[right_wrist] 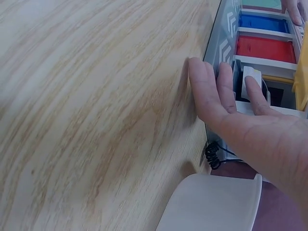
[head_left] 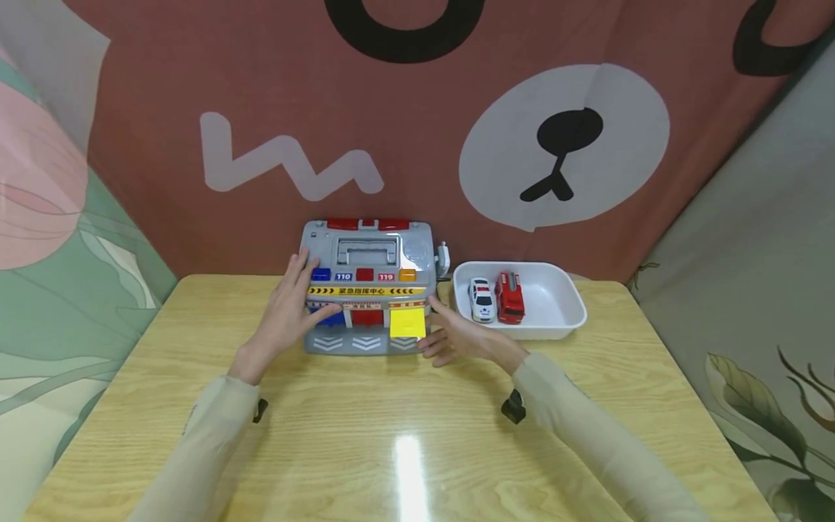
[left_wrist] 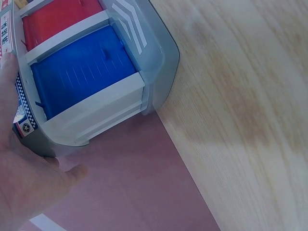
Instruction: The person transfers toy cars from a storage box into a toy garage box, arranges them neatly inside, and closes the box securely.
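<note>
A grey toy emergency station point(head_left: 417, 255) stands at the table's back edge. My left hand point(head_left: 282, 312) rests along its left side, fingers extended, near the blue door point(left_wrist: 84, 72) in the left wrist view. The yellow door point(head_left: 407, 323) is lifted at the right bay; the red door point(right_wrist: 265, 48) and the blue one are down. My right hand point(head_left: 466, 333) is at the station's right front corner, fingers spread. In the right wrist view, one fingertip is at a small white object point(right_wrist: 251, 81) in the open bay; contact is unclear.
Right of the station, a white tray point(head_left: 554, 330) holds a white toy car point(head_left: 483, 300) and a red toy fire truck point(head_left: 509, 298). A handset point(head_left: 443, 257) hangs on the station's right side, with a black coiled cord point(right_wrist: 212, 155) below. A printed curtain point(head_left: 417, 145) hangs behind.
</note>
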The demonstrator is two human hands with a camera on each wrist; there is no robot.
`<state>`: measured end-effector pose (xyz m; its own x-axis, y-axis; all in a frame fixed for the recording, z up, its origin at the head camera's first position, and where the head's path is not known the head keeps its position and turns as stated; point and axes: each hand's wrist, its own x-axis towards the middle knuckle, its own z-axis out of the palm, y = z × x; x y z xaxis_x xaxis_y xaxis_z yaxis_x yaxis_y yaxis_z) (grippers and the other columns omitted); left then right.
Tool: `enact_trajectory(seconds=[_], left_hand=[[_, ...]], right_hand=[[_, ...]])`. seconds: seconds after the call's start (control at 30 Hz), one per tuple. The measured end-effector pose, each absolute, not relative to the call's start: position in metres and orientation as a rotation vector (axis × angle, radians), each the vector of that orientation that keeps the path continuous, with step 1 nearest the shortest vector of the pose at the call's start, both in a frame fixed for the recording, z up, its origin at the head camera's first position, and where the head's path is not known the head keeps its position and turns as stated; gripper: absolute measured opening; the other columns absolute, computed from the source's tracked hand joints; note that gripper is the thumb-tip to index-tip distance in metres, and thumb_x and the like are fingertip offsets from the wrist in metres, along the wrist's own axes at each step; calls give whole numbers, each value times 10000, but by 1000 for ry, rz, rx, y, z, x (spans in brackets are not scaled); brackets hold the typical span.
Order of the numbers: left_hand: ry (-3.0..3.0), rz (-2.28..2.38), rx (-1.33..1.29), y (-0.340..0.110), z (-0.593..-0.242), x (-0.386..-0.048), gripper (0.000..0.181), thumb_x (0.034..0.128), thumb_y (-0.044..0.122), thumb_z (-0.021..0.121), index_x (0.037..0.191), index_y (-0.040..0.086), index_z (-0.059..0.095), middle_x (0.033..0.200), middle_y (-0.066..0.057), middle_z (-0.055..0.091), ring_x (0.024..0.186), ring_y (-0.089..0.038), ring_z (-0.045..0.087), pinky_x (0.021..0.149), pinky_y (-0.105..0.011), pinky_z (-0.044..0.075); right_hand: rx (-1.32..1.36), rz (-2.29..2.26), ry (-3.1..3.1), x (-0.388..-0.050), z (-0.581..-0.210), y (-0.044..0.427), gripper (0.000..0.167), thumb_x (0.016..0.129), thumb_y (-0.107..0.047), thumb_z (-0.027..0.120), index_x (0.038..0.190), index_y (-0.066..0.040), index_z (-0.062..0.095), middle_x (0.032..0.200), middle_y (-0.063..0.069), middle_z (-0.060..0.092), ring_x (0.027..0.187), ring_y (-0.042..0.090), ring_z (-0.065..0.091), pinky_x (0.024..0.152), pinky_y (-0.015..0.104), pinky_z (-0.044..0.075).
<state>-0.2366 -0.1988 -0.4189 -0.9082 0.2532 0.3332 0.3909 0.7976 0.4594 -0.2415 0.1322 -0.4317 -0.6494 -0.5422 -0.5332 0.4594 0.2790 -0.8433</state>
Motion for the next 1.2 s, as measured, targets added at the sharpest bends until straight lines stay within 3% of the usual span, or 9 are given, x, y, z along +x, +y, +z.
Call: enact_trajectory(seconds=[0.23, 0.33, 0.47, 0.57, 0.73, 0.87, 0.93, 1.1, 1.2], left_hand=[[-2728, -787, -495, -198, -418, -236, 966, 835, 484, 712, 1534, 51, 206, 1615, -107, 24, 1466, -283, -47, 1041, -698, 189], [-2724, -788, -490, -198, -419, -236, 967, 833, 486, 714, 1536, 60, 204, 1616, -100, 24, 1466, -291, -39, 1041, -698, 190], [-2719, -781, -492, -197, -420, -236, 965, 836, 484, 713, 1536, 58, 203, 1616, -100, 25, 1465, -293, -33, 1036, -700, 199], [-2723, -788, -490, -197, -420, -236, 964, 836, 476, 717, 1535, 53, 206, 1615, -101, 25, 1466, -286, -39, 1037, -700, 197], [-2732, -792, -478, -198, -419, -237, 959, 841, 495, 703, 1536, 59, 207, 1617, -87, 15, 1466, -283, -41, 1048, -690, 189], [-2731, -774, -477, -200, -419, -238, 963, 840, 513, 695, 1535, 57, 209, 1617, -84, 16, 1466, -279, -36, 1049, -684, 196], [-2729, -767, -480, -201, -419, -239, 969, 837, 519, 695, 1535, 55, 208, 1617, -86, 17, 1466, -278, -34, 1045, -688, 201], [-2734, -787, -481, -200, -419, -238, 981, 829, 528, 697, 1538, 63, 202, 1617, -80, 10, 1467, -266, -47, 1045, -693, 190], [-2736, -794, -481, -200, -419, -238, 979, 827, 523, 702, 1538, 66, 207, 1618, -77, 11, 1467, -263, -48, 1052, -686, 188]], right_hand=[[-143, -1499, 1696, -241, -429, 136, 1063, 843, -825, 253, 1505, 3, 184, 1262, 255, 540, 1145, 373, 533, 938, 471, 474], [-142, -1503, 1713, -240, -429, 137, 1005, 877, -787, 253, 1495, 5, 216, 1259, 262, 532, 1148, 393, 524, 950, 488, 461], [-155, -1511, 1770, -237, -428, 140, 818, 959, -662, 274, 1414, 15, 327, 1210, 266, 542, 1118, 426, 542, 956, 524, 451], [-218, -1527, 1909, -235, -422, 142, 644, 1008, -522, 354, 1241, 67, 470, 1058, 232, 598, 1006, 424, 601, 909, 535, 479], [-428, -1561, 2398, -236, -398, 143, 314, 1013, -279, 504, 896, 2, 577, 705, 78, 548, 681, 325, 577, 647, 360, 500], [-657, -1477, 2759, -238, -376, 134, 123, 959, -175, 610, 962, -54, 585, 813, 57, 522, 732, 238, 534, 641, 284, 444], [-767, -1384, 2842, -238, -365, 127, 195, 925, -145, 657, 1081, -48, 590, 952, 97, 512, 865, 250, 524, 736, 322, 446], [-905, -940, 2958, -239, -353, 105, 609, 858, -191, 745, 1393, -94, 468, 1333, 149, 397, 1186, 298, 372, 952, 443, 398], [-932, -658, 2990, -241, -355, 94, 742, 842, -252, 766, 1467, -125, 385, 1436, 137, 336, 1233, 299, 345, 996, 461, 388]])
